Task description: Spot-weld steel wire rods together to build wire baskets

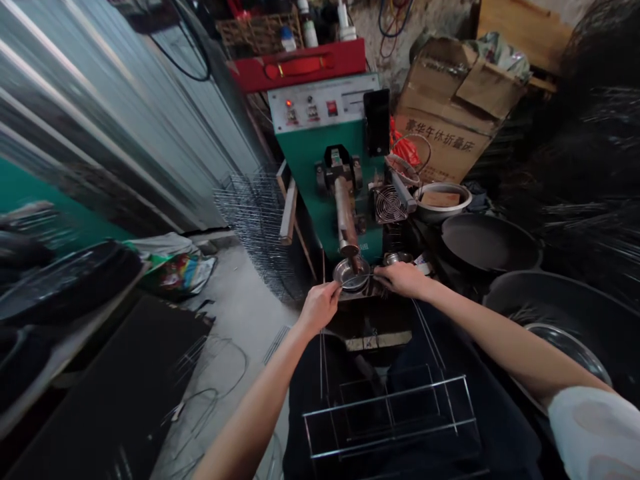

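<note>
The left hand (319, 308) and the right hand (403, 280) are both closed in a pinch around a thin steel wire (361, 276), which runs level between them. The wire belongs to a chrome wire basket frame (390, 415), whose long rods drop toward the person's dark-trousered lap, where the rectangular lower part hangs. The stretch of wire between the hands crosses a shallow steel dish (351, 275) just below the tip of a copper-coloured spindle (346, 217), which juts from a green bench machine (330, 160).

A small steel bowl (397, 258) sits just beyond the right hand. Farther right are a fan guard (390, 203), a white basin (443, 202) holding a wooden block, and black pans (487, 241). A printed cardboard carton (445, 127) stands at the far right, a stack of wire mesh racks (255, 227) leans on the left of the machine, and loose wire (210, 393) lies on the concrete floor (240, 313).
</note>
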Motion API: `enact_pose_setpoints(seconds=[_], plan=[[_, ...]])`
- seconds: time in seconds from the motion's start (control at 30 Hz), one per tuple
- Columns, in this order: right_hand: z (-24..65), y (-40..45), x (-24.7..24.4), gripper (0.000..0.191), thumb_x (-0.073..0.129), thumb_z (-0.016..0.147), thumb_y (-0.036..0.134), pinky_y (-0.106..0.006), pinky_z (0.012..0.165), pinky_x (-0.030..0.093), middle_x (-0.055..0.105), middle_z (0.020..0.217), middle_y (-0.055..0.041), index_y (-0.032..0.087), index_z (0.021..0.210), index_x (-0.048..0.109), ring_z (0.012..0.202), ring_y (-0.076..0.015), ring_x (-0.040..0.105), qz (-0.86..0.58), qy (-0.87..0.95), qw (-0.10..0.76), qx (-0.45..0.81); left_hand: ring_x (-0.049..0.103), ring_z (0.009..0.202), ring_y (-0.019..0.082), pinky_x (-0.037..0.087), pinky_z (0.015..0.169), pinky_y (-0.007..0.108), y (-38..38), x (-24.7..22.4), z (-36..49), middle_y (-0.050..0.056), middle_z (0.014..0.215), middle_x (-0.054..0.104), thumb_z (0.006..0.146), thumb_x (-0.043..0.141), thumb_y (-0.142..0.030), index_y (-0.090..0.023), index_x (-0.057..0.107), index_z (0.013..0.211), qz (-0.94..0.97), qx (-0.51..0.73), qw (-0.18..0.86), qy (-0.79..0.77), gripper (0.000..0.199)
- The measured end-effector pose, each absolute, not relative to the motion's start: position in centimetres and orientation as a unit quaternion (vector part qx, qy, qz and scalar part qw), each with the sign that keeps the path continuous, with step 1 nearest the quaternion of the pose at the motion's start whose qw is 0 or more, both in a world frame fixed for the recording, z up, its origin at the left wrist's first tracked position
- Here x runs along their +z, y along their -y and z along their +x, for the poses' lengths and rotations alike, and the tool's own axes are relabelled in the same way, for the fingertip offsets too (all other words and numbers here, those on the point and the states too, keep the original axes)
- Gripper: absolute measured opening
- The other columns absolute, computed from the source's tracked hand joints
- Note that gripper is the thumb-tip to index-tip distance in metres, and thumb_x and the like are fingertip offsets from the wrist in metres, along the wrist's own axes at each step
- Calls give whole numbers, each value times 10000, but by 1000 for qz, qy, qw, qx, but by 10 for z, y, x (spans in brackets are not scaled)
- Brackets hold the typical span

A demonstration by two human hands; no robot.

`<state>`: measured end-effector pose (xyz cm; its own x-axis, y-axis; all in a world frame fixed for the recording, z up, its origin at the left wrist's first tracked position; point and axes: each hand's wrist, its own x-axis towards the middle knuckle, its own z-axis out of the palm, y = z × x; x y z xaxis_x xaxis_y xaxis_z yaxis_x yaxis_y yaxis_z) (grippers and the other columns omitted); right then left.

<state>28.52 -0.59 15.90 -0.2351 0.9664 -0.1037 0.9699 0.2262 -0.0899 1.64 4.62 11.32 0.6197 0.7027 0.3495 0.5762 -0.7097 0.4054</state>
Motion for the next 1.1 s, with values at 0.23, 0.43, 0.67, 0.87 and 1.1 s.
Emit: enact_pose_setpoints(seconds=[0.23,0.43,0.67,0.87,1.1], plan=[[286,-3,160,356,398,1085,415,-270,719,415,761,1058,-98,268,1209,697,938,-235,701,600,-796,7,-80,577,602,138,393,638,238,-50,116,14,9,671,636,980,531,-144,-169,673,798,885,254,144,-363,233],[292,-10,155,325,427,1082,414,-263,694,373,754,1055,-80,255,1166,698,925,-216,682,589,-804,-6,-82,583,594,132,384,625,231,-53,117,18,0,651,628,960,556,-108,-159,680,799,878,261,159,-368,209],[295,-18,150,280,445,1077,384,-262,680,336,735,971,-57,242,1042,684,839,-184,653,569,-815,-28,-105,598,596,139,379,614,232,-55,121,18,5,637,627,945,571,-100,-157,685,788,872,252,169,-384,202],[296,-23,145,286,470,1069,379,-262,695,341,720,920,-54,226,941,675,823,-183,627,549,-825,-55,-123,597,604,142,385,628,234,-56,123,17,12,645,638,934,574,-98,-158,688,780,874,239,168,-389,201],[298,-24,142,306,452,1068,391,-271,706,364,724,887,-59,228,980,696,815,-200,631,543,-824,-73,-144,585,595,145,364,606,240,-57,122,19,15,644,644,929,549,-87,-163,684,789,875,227,165,-394,209]])
